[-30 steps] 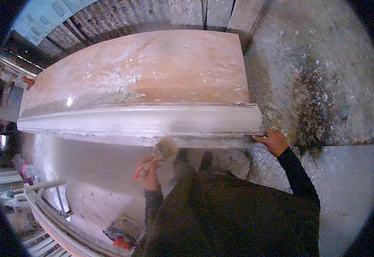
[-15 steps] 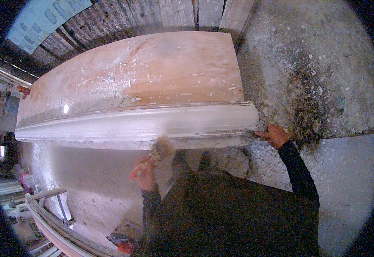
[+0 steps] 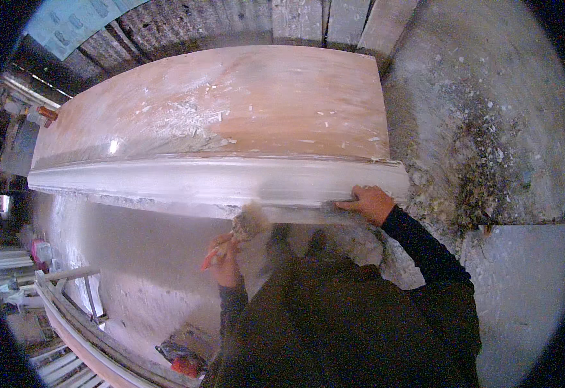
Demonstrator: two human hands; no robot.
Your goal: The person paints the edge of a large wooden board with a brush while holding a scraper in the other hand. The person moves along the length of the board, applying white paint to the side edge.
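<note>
A long white moulding (image 3: pixel 185 183) runs along the near edge of a pinkish-brown work table (image 3: pixel 295 84). My left hand (image 3: pixel 226 262) is closed around a brush (image 3: pixel 249 223) with an orange-red handle and pale, fluffy bristles. Its bristles are up at the moulding's near lower edge, about the middle. Toward the moulding's right end, my right hand (image 3: pixel 374 204) rests on the near side with its fingers pointing left. Something small and dark shows at those fingertips, too blurred to name.
White chips and dust lie over the table. Corrugated sheeting (image 3: pixel 198 22) stands behind it, and a stained concrete surface (image 3: pixel 489 161) lies to the right. A curved wooden frame (image 3: pixel 79 343) stands at lower left, near a red and black object (image 3: pixel 184 365) on the floor.
My right hand has slid left along the moulding, away from its right end. The brush stays near the lower edge, with little movement. The whole view has shifted slightly.
</note>
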